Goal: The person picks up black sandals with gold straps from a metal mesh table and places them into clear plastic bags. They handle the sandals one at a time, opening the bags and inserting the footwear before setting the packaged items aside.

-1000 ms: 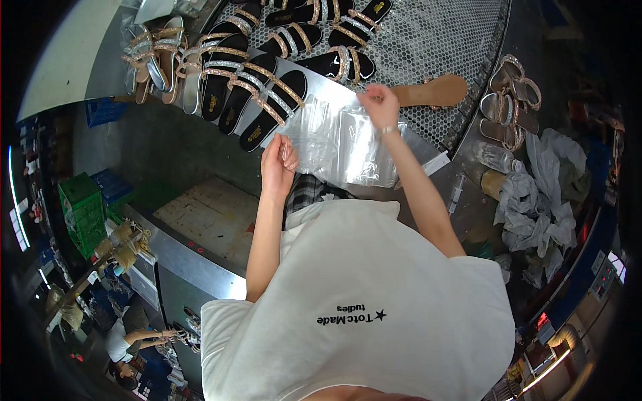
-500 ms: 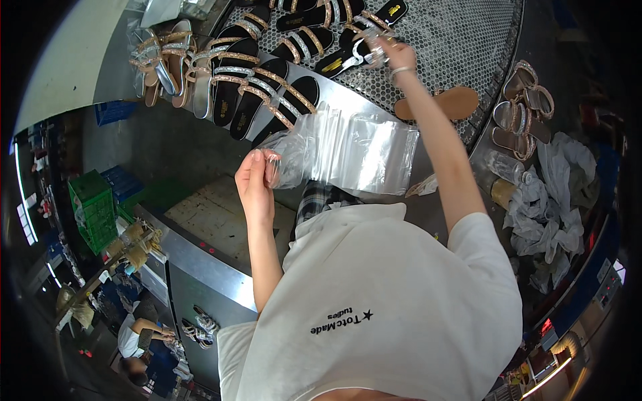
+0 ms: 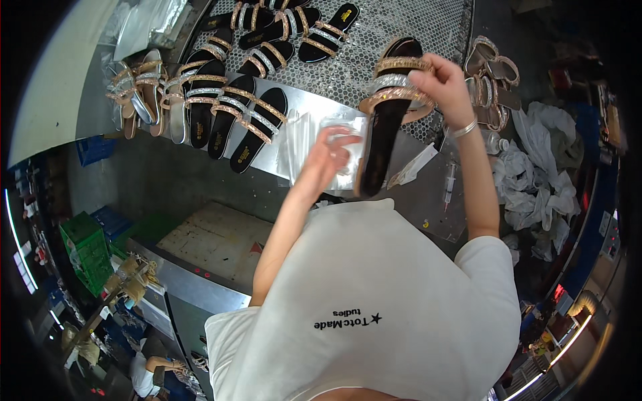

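Right now the right hand (image 3: pixel 441 83) has a black sandal (image 3: pixel 391 113) lifted clear of the worktop (image 3: pixel 428 194), its grip closed around the rose-gold and silver straps at the toe end, so the shoe hangs heel-down and tilted toward the person's chest. Just below and to the left of that grip, the left hand (image 3: pixel 328 157) is at the clear plastic bags (image 3: pixel 314 144) lying on the worktop's smooth metal edge, fingers spread and curled on the top film; whether it has actually pinched a bag or is only pressing on it, the picture cannot tell, as the hand is blurred. The sandal's heel sits right beside that hand, touching or nearly touching the plastic. As a judgement, the work looks early on: one sandal is in hand and not yet inside a bag, and none of the shoes in view appears bagged. Further out from both hands, a row of matching black sandals (image 3: pixel 227 107) waits on the perforated surface (image 3: pixel 401 27), with lighter strappy sandals (image 3: pixel 137 93) off to the far left. To the right of the holding grip lie more tan sandals (image 3: pixel 491 67) and crumpled white rags (image 3: pixel 535 174).
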### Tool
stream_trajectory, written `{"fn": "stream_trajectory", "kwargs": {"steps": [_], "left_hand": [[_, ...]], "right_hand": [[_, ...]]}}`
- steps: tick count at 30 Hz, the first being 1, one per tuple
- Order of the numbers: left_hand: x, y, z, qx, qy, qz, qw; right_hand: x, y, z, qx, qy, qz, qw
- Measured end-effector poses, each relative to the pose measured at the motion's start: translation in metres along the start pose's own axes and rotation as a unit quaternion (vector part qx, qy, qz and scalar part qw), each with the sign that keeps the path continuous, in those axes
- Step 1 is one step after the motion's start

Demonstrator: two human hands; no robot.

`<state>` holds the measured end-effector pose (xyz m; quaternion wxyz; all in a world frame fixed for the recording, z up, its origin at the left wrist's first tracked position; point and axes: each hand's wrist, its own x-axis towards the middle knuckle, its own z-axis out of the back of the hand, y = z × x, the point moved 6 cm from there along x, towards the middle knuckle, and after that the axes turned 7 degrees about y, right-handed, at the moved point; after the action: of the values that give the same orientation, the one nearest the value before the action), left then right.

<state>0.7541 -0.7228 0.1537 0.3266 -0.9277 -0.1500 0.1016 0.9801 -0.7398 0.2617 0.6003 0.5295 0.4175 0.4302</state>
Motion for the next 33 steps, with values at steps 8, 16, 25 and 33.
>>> {"fn": "stream_trajectory", "kwargs": {"steps": [8,16,25,33], "left_hand": [[0.002,-0.012,-0.056,0.128,-0.029,0.009,0.991],[-0.006,-0.013,-0.054,0.169,-0.104,-0.041,0.979],[-0.012,-0.023,-0.051,0.318,-0.140,-0.049,0.937],[-0.013,-0.023,-0.054,0.435,-0.168,-0.077,0.881]], "right_hand": [[-0.042,-0.006,-0.042,-0.098,-0.104,0.127,0.982],[-0.076,-0.019,-0.088,0.023,-0.134,0.068,0.988],[-0.100,-0.046,-0.070,0.189,-0.155,0.027,0.969],[-0.109,-0.066,-0.106,0.227,-0.050,-0.042,0.972]]}}
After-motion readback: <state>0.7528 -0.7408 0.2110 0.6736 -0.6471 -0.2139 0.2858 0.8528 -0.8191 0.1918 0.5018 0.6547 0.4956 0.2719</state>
